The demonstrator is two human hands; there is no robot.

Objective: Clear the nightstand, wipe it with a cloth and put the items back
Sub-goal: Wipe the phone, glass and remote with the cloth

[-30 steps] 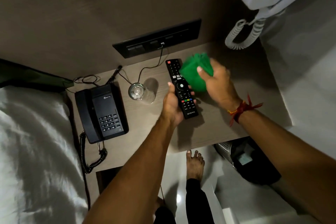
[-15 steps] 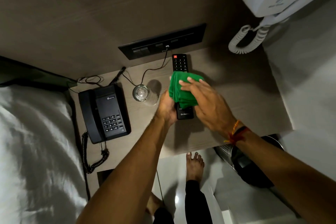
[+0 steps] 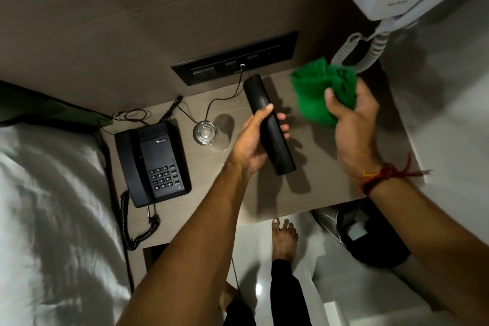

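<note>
My left hand (image 3: 251,140) grips a black TV remote (image 3: 275,140) above the middle of the wooden nightstand (image 3: 312,193). The remote is turned so its plain back faces up. To its right, my right hand (image 3: 352,124) holds a bunched green cloth (image 3: 317,87) lifted clear of the remote, near the back right of the top. A black desk phone (image 3: 153,164) sits at the left of the nightstand, and a clear drinking glass (image 3: 203,132) stands between the phone and the remote.
A black switch and socket panel (image 3: 235,58) with a thin cable (image 3: 222,99) plugged in runs along the back wall. A white wall unit with a coiled cord (image 3: 370,50) hangs upper right. White bedding (image 3: 47,206) lies left. A bin (image 3: 360,233) and my bare foot (image 3: 284,235) are below the front edge.
The remote has been flipped from buttons up to back up in my left hand. My right hand has lifted the cloth off the remote and swung it to the right.
</note>
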